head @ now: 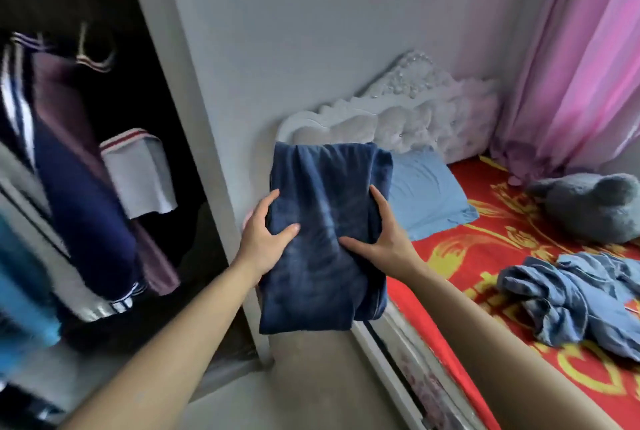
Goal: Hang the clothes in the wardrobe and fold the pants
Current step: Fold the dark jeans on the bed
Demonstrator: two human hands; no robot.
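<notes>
Folded dark blue pants (325, 239) are held up in the air between the wardrobe and the bed. My left hand (266, 235) grips their left edge, thumb on top and fingers underneath. My right hand (377, 235) grips the right edge the same way. The open wardrobe (86, 152) on the left holds several hung garments, among them a navy jacket with white stripes (79, 208) and a maroon one (69, 111). A crumpled light blue garment (571, 294) lies on the bed.
The wardrobe's white side panel (194, 118) stands just left of the pants. A bed with a red and yellow cover (485, 256) fills the right, with a blue pillow (426, 194), a grey plush toy (595, 204) and a white headboard (398, 118). Pink curtains (581, 66) hang behind.
</notes>
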